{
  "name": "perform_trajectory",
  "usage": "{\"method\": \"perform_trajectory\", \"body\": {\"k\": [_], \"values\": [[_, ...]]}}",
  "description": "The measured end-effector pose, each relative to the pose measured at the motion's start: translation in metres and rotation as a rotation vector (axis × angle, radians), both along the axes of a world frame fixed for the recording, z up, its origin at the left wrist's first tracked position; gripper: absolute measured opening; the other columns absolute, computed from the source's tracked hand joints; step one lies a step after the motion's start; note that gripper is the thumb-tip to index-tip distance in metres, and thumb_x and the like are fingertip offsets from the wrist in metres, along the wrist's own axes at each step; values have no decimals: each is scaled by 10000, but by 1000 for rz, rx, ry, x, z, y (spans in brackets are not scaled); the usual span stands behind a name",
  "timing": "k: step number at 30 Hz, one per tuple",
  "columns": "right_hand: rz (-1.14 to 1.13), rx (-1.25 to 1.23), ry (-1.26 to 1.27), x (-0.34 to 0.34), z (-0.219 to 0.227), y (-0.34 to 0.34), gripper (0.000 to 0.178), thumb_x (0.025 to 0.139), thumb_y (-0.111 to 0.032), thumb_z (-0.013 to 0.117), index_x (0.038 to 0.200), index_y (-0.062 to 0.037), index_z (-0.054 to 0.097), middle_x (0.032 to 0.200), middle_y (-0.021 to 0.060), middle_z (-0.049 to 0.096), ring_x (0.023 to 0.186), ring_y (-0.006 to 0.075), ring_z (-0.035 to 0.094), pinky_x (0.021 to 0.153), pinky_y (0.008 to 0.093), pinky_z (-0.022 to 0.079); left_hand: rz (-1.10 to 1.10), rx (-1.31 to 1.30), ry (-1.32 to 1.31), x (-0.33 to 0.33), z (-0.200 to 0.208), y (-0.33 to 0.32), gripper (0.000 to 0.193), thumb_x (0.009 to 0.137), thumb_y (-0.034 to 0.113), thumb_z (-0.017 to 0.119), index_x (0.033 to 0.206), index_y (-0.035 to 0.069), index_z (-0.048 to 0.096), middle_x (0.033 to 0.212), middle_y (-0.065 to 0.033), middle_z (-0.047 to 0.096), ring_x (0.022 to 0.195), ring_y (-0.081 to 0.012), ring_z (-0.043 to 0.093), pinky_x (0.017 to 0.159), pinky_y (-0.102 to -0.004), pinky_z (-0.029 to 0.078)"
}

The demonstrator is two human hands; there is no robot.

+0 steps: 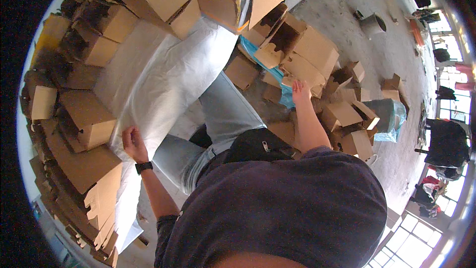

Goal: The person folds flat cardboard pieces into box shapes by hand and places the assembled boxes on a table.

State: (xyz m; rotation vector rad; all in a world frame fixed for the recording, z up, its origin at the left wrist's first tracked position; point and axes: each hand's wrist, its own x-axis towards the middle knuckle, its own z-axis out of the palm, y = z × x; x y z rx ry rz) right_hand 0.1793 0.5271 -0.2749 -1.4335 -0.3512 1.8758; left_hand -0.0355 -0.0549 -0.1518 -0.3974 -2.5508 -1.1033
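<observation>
On my left, my left hand (133,144), with a black watch on its wrist, is over a white sheet (166,84) that drapes a long surface. Its fingers are loosely bent and apart, with nothing visible in them. To the right my right arm reaches out, and my right hand (301,92) has its fingers on the lower edge of an open brown cardboard box (312,52). Part of the grip is hidden. Beside that box hangs a strip of blue plastic film (286,94).
Flattened cartons (79,164) are stacked along the left. A large cardboard box (223,0) stands at the far end of the sheet. Loose boxes (342,114) are heaped on the floor at right, near a film-wrapped bundle (389,119). A grey bucket (373,24) lies farther off.
</observation>
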Motion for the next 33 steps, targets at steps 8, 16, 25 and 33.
{"method": "perform_trajectory", "body": {"k": [8, 16, 25, 33], "values": [[-124, -104, -10, -8, -11, 35, 272, 907, -332, 613, 984, -78, 557, 827, 60, 552, 716, 214, 550, 640, 338, 524, 2, 1, 11, -6, -2, 4, 93, 841, 74, 632, 925, 37, 624, 860, -86, 602, 765, -221, 572, 663, -315, 462], [-415, 490, -92, 2, 73, 82, 201, 880, -141, 581, 1022, -7, 533, 979, 98, 611, 850, 256, 589, 705, 383, 520, 55, -122, 111, -3, 4, 2, 94, 797, 65, 652, 886, 88, 635, 841, -79, 611, 779, -255, 597, 696, -352, 486], [218, 651, 1120, -58, 279, 12, 135, 903, -189, 593, 977, -78, 612, 987, 46, 661, 883, 202, 599, 784, 297, 513, 78, -103, 47, 7, 21, 6, 83, 779, 95, 660, 854, 81, 627, 855, -88, 630, 797, -288, 606, 713, -367, 495], [896, 1007, 637, -155, 262, -228, 318, 856, -35, 601, 1168, -55, 549, 1099, 101, 582, 988, 224, 566, 840, 363, 501, 95, 39, 174, 9, 25, 16, 111, 791, 63, 639, 900, 67, 621, 831, -79, 609, 758, -250, 593, 679, -336, 481]]}}
